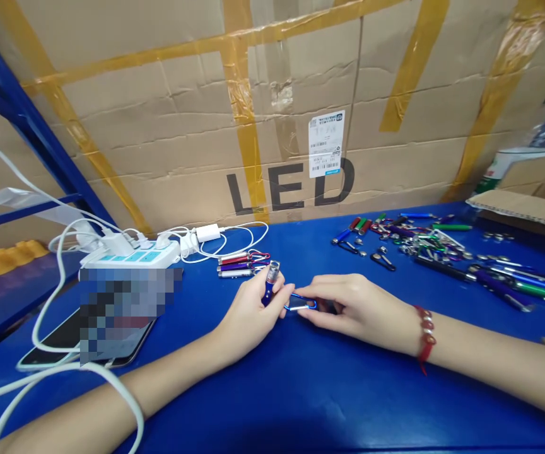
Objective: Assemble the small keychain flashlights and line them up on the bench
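In my left hand (256, 306), closed, is a small blue flashlight (269, 290) with a clear, silvery head pointing up. A blue carabiner (301, 302) spans the gap between my two hands. My right hand (355, 306) pinches its right end between thumb and fingers, while its left end meets my left fingertips. Whether the carabiner is joined to the flashlight is hidden by my fingers. Just behind my left hand lie several small flashlights (234, 266) in red, purple and silver, side by side, with carabiners at their right ends.
A pile of loose carabiners and coloured tubes (424, 243) spreads over the blue table (301, 391) at right. At left are a white power strip (130, 257), tangled white cables (40, 302) and phones (59, 334). A large cardboard box (182, 139) stands behind; a bottle (528, 151) is far right.
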`<state>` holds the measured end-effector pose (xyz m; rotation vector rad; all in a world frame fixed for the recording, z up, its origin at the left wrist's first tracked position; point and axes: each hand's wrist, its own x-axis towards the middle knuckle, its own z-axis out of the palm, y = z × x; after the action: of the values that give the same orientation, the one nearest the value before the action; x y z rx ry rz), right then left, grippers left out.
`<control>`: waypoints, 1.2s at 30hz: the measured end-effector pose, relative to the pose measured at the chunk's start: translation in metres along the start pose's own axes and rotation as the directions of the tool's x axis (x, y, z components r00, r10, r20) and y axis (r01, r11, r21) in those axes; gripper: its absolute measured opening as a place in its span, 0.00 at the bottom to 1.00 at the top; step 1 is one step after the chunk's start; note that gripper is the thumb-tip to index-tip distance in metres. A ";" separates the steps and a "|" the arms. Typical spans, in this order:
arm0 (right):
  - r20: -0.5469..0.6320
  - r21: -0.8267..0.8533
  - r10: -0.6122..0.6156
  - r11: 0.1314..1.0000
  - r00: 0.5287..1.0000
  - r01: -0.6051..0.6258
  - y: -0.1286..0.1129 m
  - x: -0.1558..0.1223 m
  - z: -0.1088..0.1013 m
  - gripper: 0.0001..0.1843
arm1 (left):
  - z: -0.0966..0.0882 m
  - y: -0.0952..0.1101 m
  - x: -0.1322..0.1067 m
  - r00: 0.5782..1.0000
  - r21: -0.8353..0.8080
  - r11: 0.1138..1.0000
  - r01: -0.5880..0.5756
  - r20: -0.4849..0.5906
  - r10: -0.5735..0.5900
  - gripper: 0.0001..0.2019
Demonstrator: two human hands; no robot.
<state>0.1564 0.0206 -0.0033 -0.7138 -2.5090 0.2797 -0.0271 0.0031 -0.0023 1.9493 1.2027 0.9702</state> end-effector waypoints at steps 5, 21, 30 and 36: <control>0.139 -0.161 0.012 0.987 0.990 0.011 -0.008 0.002 0.001 0.10 | 0.001 -0.001 0.001 0.998 0.025 1.000 -0.008 0.060 0.007 0.12; 0.038 -0.094 -0.076 0.992 0.996 0.080 -0.003 0.001 0.007 0.12 | 0.000 0.000 -0.001 0.990 0.079 0.993 -0.087 0.121 0.078 0.11; -0.095 -0.079 -0.105 0.992 0.990 0.097 0.003 0.003 0.005 0.10 | 0.000 0.002 -0.001 0.993 0.042 0.999 -0.004 0.122 -0.002 0.14; -0.348 -0.093 -0.079 0.994 0.934 0.050 0.008 0.005 0.003 0.11 | -0.001 -0.001 -0.004 0.986 -0.053 0.998 0.043 0.161 -0.034 0.16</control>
<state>0.1553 0.0300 -0.0065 -0.6474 -2.2057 0.0197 -0.0298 -0.0001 -0.0041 1.9136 1.1062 0.8031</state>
